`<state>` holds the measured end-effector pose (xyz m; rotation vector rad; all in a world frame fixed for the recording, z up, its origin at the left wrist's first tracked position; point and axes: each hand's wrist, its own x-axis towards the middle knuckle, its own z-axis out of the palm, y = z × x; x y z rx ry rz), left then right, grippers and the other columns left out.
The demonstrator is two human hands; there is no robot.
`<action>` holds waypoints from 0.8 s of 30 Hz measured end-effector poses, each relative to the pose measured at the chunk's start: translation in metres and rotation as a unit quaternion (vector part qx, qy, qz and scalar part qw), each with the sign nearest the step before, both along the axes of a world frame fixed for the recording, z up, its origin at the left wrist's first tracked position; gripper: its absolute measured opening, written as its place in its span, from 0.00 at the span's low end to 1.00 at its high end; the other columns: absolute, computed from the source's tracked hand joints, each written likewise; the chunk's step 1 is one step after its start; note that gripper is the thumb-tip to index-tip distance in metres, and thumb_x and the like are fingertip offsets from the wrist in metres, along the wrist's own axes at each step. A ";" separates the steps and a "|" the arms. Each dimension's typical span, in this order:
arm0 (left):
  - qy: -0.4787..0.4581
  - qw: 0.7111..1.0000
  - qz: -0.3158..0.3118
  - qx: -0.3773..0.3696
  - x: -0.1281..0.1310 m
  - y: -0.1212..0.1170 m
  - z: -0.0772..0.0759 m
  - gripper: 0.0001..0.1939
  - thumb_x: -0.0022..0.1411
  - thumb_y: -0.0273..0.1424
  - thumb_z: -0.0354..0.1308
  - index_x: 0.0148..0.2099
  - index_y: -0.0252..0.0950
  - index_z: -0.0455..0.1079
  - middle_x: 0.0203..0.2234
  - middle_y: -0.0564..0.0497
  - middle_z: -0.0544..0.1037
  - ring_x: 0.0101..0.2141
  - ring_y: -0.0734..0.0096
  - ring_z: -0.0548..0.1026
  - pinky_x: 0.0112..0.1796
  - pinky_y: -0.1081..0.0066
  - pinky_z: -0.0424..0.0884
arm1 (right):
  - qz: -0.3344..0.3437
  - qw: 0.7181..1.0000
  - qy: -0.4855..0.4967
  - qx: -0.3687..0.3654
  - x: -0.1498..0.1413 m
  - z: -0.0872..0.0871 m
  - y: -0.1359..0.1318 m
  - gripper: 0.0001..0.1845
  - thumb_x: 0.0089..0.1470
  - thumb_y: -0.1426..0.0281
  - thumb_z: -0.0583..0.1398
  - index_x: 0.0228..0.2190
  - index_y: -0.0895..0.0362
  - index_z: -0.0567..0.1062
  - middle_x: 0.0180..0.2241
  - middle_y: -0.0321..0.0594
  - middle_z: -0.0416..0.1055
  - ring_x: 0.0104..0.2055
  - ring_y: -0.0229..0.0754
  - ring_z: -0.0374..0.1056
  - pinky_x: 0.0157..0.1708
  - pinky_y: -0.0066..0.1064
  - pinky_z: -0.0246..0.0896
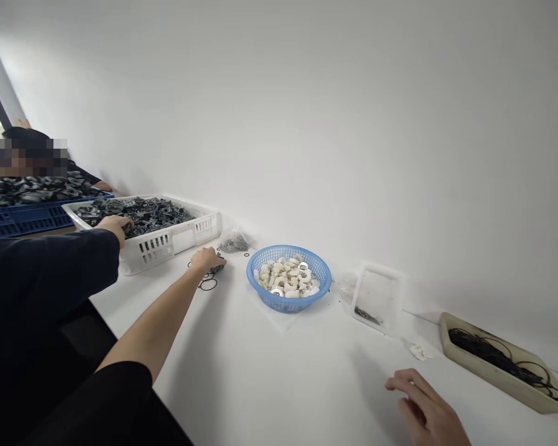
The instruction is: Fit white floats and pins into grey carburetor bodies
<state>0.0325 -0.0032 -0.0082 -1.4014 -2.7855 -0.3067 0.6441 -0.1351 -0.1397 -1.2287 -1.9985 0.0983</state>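
My left hand [206,259] reaches far forward and is closed on a small dark grey part [217,267] resting on the white table [270,378]. Black O-rings [208,284] lie right beside it. My right hand [423,406] hovers low over the table at the bottom right, fingers loosely apart and holding nothing. A blue basket [289,302] of white ring-shaped parts [287,277] sits between my two hands.
A co-worker's dark-sleeved hand [115,225] is in a white crate [167,244] of dark metal parts. Another person sits behind a blue crate [23,218]. Also here: a small bag [233,241], a clear tray [376,298], and a beige tray [493,378] of black rings.
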 end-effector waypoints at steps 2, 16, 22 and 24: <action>0.002 1.000 -0.003 -0.004 0.002 -0.006 0.001 0.18 0.74 0.38 0.63 0.60 0.34 0.72 0.55 0.42 0.77 0.51 0.56 0.79 0.49 0.53 0.79 | 0.008 1.000 -0.004 0.000 0.000 0.002 0.000 0.16 0.64 0.67 0.50 0.36 0.51 0.78 0.42 0.40 0.76 0.26 0.38 0.70 0.26 0.28 0.65; 0.064 0.973 -0.178 0.132 0.079 -0.046 0.083 0.17 0.74 0.39 0.63 0.57 0.33 0.73 0.51 0.44 0.78 0.48 0.56 0.79 0.48 0.55 0.79 | 0.035 0.999 0.013 0.022 -0.010 0.015 -0.004 0.15 0.63 0.70 0.50 0.35 0.50 0.77 0.39 0.39 0.75 0.21 0.38 0.63 0.24 0.30 0.64; 0.052 0.887 -0.390 0.242 0.184 -0.072 0.084 0.33 0.61 0.47 0.68 0.62 0.37 0.68 0.49 0.42 0.81 0.47 0.50 0.80 0.48 0.59 0.76 | 0.076 0.987 0.137 -0.023 -0.023 0.028 -0.014 0.14 0.65 0.66 0.53 0.36 0.52 0.79 0.39 0.41 0.75 0.25 0.40 0.65 0.26 0.32 0.65; 0.023 0.850 -0.459 0.260 0.228 -0.087 0.057 0.34 0.60 0.45 0.67 0.64 0.40 0.66 0.53 0.43 0.80 0.49 0.50 0.80 0.50 0.61 0.75 | 0.076 0.981 0.175 -0.046 -0.027 0.038 -0.021 0.14 0.67 0.61 0.56 0.40 0.52 0.80 0.40 0.42 0.75 0.27 0.41 0.66 0.27 0.32 0.66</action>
